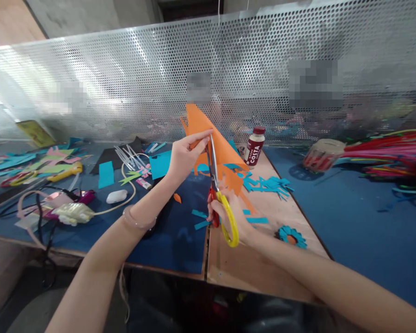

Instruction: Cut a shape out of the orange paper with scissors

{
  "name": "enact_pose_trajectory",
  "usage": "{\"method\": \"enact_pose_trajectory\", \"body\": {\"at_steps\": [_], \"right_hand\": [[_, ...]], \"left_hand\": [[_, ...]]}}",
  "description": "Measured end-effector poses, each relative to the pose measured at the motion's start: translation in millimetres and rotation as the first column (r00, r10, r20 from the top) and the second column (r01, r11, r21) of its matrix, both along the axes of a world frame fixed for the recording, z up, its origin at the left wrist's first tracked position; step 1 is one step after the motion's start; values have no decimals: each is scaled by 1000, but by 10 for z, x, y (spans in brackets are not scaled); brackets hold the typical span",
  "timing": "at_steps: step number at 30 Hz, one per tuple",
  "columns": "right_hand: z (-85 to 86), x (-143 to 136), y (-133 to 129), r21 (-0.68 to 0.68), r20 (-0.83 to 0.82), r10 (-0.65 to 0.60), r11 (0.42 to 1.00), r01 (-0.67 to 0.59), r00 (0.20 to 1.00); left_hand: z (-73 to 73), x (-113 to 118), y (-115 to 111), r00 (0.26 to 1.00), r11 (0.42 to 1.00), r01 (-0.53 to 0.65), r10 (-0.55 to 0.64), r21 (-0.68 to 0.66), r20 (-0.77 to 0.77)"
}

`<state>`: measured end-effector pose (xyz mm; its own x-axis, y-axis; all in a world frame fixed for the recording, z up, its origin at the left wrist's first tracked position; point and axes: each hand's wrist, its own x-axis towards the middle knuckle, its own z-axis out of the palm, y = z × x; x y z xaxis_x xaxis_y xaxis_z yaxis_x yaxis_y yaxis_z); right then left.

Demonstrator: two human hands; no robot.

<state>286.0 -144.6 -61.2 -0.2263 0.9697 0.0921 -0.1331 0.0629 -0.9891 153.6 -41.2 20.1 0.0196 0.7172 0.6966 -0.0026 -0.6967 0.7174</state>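
Observation:
My left hand (pixel 187 155) pinches a large sheet of orange paper (pixel 203 122), which stands up from the table, folded and cut along parts of its edge. My right hand (pixel 234 215) grips scissors (pixel 231 224) with one yellow and one red handle loop. Their blades point away from me and reach up beside my left fingertips, against the orange paper. Whether the blades are biting into the paper I cannot tell. Under the sheet and to its right lie blue paper strips (pixel 268 185). Near my right wrist rests a blue paper flower (pixel 291 237) with an orange centre.
Behind the sheet stands a Costa bottle (pixel 254 145) near the perforated metal screen (pixel 152 69). On the right are a clear plastic jar (pixel 324 155) and colourful pipe cleaners (pixel 388 148). To the left lie a glue gun (pixel 72 212), a white case (pixel 117 196) and paper pieces.

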Motion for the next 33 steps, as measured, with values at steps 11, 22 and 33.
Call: {"method": "enact_pose_trajectory", "body": {"at_steps": [11, 22, 33], "right_hand": [[15, 13, -18, 6, 53, 9, 1000, -9, 999], [-75, 5, -2, 54, 62, 20, 998, -23, 998], [-142, -21, 36, 9, 26, 1, 1000, -1, 1000]], "left_hand": [[2, -16, 9, 1000, 998, -6, 7, 67, -24], [-6, -20, 8, 1000, 998, 1, 0, 55, -13], [17, -18, -25, 999, 998, -36, 37, 49, -21]]}}
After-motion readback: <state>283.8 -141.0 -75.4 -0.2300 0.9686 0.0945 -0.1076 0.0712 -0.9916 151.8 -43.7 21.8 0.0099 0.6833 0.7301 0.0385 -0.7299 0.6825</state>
